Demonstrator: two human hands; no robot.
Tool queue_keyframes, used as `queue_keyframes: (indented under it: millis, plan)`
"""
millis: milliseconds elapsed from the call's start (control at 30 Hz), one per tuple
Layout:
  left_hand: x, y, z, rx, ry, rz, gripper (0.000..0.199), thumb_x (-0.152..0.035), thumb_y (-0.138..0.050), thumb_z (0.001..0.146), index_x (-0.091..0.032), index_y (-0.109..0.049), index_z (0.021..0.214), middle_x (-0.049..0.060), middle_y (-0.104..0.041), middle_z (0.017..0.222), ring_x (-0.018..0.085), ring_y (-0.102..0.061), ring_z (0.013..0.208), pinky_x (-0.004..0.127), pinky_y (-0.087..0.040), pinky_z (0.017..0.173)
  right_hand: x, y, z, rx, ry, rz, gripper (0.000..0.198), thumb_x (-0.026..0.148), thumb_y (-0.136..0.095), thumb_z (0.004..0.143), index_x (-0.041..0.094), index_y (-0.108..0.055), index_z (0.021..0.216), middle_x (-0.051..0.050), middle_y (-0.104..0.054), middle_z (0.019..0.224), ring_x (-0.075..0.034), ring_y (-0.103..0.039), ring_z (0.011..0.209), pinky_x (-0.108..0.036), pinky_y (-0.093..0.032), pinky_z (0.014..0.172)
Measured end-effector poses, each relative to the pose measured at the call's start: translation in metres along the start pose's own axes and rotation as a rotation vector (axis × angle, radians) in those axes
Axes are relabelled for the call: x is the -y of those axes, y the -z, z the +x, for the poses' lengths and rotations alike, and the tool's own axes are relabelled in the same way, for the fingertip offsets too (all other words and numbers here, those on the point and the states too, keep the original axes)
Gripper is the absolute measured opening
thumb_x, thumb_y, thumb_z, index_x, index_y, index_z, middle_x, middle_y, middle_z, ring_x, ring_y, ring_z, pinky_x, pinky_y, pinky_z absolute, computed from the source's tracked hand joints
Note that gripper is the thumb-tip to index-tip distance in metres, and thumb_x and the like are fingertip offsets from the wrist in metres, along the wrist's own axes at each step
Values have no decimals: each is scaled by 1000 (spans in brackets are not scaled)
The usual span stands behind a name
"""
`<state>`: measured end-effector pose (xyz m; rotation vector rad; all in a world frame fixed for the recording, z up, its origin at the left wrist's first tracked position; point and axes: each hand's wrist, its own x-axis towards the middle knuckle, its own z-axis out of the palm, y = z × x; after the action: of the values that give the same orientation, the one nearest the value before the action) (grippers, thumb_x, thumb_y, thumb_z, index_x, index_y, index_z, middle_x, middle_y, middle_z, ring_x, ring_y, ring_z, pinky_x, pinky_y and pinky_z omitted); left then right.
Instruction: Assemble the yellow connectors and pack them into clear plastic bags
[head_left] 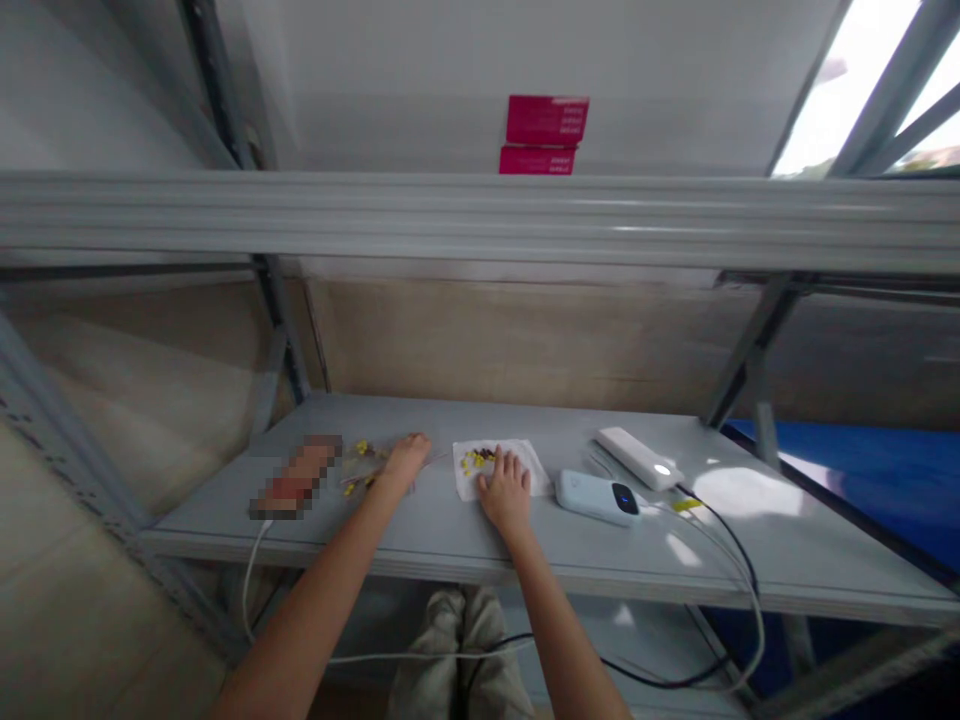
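Yellow bits (478, 461) on white sheet (466, 489), beside right fingers (510, 467)

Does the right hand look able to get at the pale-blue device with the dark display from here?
Probably yes: the right hand is at the white sheet, and the pale-blue device lies just right of it, with nothing visible standing between them.

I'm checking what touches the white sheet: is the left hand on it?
No, the left hand is left of the white sheet, while the right hand rests on it.
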<state>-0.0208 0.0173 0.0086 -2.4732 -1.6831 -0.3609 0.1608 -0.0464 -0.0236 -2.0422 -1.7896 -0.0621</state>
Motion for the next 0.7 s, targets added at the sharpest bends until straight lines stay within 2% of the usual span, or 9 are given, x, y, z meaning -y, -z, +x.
queue_keyframes:
  millis: [133, 233, 300, 367, 467, 567, 700]
  plan:
    - [-8, 5, -5, -61, 71, 42, 23, -9, -41, 82, -10, -61, 95, 15, -59, 96, 22, -58, 90, 32, -46, 77, 5, -1, -3, -25, -30, -18, 66, 36, -43, 83, 7, -24, 139, -23, -25, 142, -33, -26, 129, -48, -18, 102]
    - [-15, 11, -8, -223, 137, 15, 23, -17, -40, 86, -13, -62, 93, 12, -59, 96, 21, -57, 90, 30, -46, 72, 12, 3, -5, -116, -17, -20, 71, 43, -47, 80, 11, -25, 139, -21, -18, 145, -38, -23, 129, -54, -17, 99]
    - [-20, 14, -8, -351, 172, -79, 21, -21, -43, 85, -16, -64, 87, 9, -61, 92, 20, -56, 91, 28, -46, 73, 16, 11, -2, -219, 35, 6, 67, 43, -47, 80, 14, -28, 138, -19, -18, 146, -36, -22, 129, -55, -15, 99]
    - [-26, 15, -6, -469, 207, -244, 19, -22, -46, 85, -17, -65, 85, 7, -63, 87, 17, -57, 87, 27, -45, 75, 18, 19, 4, -311, 124, 84, 57, 37, -45, 82, 15, -35, 134, -17, -26, 143, -31, -29, 126, -51, -17, 100]
    - [-39, 10, 0, -588, 248, -544, 17, -20, -49, 83, -14, -64, 86, 6, -65, 82, 14, -59, 74, 26, -45, 71, 17, 26, 17, -333, 261, 280, 40, 27, -39, 85, 17, -48, 122, -13, -49, 127, -23, -46, 112, -40, -30, 94]
    - [-54, 0, 4, -602, 218, -734, 16, -18, -49, 83, -14, -64, 82, 7, -66, 80, 14, -59, 73, 26, -45, 69, 13, 21, 26, -276, 327, 461, 34, 26, -37, 86, 17, -57, 112, -10, -61, 110, -20, -54, 99, -33, -38, 86]
    - [-66, -9, 2, -538, 71, -777, 15, -15, -48, 82, -16, -64, 82, 5, -65, 83, 14, -58, 79, 27, -45, 74, 9, 11, 32, -215, 311, 643, 38, 32, -37, 85, 15, -60, 110, -11, -64, 108, -20, -58, 93, -31, -43, 82]
